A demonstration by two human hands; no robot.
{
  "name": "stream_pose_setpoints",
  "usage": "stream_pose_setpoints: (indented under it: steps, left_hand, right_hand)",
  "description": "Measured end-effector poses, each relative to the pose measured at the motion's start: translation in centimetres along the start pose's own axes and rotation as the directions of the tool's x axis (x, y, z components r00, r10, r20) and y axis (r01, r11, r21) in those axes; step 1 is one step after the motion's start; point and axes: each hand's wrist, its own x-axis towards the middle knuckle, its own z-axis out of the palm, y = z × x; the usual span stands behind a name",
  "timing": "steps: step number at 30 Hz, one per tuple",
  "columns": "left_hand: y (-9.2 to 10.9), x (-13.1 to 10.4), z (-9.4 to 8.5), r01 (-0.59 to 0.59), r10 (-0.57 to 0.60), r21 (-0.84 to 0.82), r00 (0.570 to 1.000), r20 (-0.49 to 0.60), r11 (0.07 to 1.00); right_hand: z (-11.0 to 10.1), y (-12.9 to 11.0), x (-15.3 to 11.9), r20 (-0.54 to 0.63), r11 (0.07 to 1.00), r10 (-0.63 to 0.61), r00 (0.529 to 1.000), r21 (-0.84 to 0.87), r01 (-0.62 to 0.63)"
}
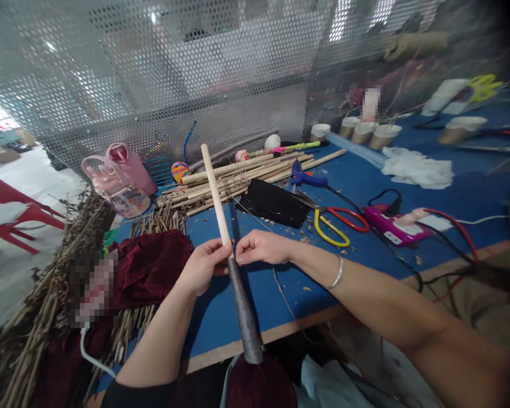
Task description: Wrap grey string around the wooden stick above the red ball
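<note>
A long wooden stick (215, 190) slants up from my lap over the blue table (365, 187). Its lower part is wrapped in dark grey material (243, 309), ending in a dark red tuft (259, 385) at the bottom. My left hand (202, 265) grips the stick where the wrap begins. My right hand (261, 247) pinches the same spot from the right, and a thin string (280, 289) trails down from it. A bangle sits on my right wrist.
A pile of bamboo sticks (238, 175), a black cloth (274, 203), a blue glue gun (306, 178), yellow-red scissors (338, 222), a pink device (391, 224) with cables, dry twigs (46, 283), dark red velvet (151, 260), pink bottles (123, 178) and paper cups (374, 133) crowd the table. Perforated metal panel (174, 68) stands behind.
</note>
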Motion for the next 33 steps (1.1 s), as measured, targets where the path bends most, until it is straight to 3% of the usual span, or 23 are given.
stream_pose_setpoints:
  steps: [6,10,15,21,25,29,33]
  left_hand:
    - [-0.15,0.26,-0.11,-0.029,0.026,0.075,0.999,0.037,0.997]
    - [-0.19,0.38,-0.32,-0.06,0.059,0.155,0.998,0.014,0.986]
    - [-0.03,0.38,-0.48,-0.109,0.113,0.194,0.994,-0.009,0.975]
    - [-0.3,0.3,-0.63,-0.161,0.149,0.139,0.985,0.089,0.977]
    - [-0.71,0.63,-0.65,-0.164,0.155,0.116,0.984,0.085,0.98]
    - [-0.8,0.85,-0.71,-0.145,0.141,0.078,0.988,0.065,0.986]
    - [-0.67,0.84,-0.86,-0.151,0.147,0.045,0.985,0.085,0.987]
  right_hand:
    - [-0.07,0.1,0.08,-0.061,0.993,0.101,0.993,0.07,-0.097]
    - [0.21,0.45,0.26,-0.039,0.963,0.221,0.974,0.17,-0.212]
    - [0.18,0.69,0.49,-0.077,0.985,0.142,0.987,0.111,-0.133]
    - [-0.02,0.1,-0.02,0.015,0.972,0.207,0.978,0.109,-0.207]
    - [0.34,0.03,0.05,-0.087,0.974,0.217,0.972,0.079,-0.21]
    - [0.49,0.14,0.2,-0.18,0.992,0.125,0.976,0.005,-0.126]
    - [0.23,0.07,-0.11,-0.028,0.973,0.226,0.974,0.064,-0.224]
